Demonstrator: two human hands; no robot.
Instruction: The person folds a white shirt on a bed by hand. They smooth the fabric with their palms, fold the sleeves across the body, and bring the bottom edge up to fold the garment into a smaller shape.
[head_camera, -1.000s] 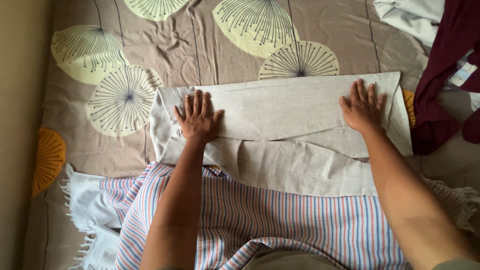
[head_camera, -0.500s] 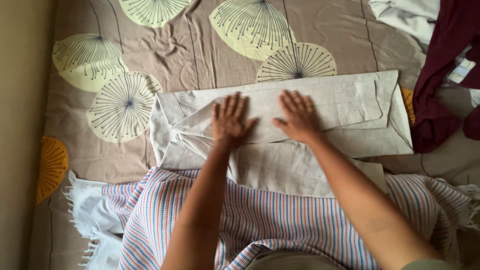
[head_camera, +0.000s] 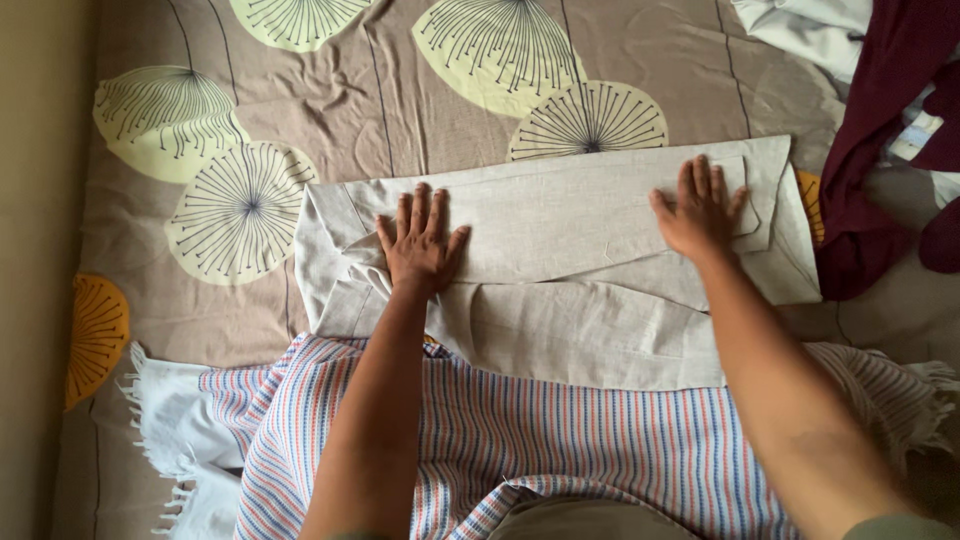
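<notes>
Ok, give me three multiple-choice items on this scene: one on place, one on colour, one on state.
1. Where does the left hand rest?
A. on the folded beige garment
B. on the maroon cloth
C. on the bare bedsheet

2. What colours stripe the fringed towel?
A. green and yellow
B. red, blue and white
C. plain black

3. How is the right hand?
A. clenched in a fist
B. raised clear of everything
C. flat, fingers spread

Key: A, its palm lies on the garment's left part; B, the stripes show those colours; C, it presses open on the garment.
</notes>
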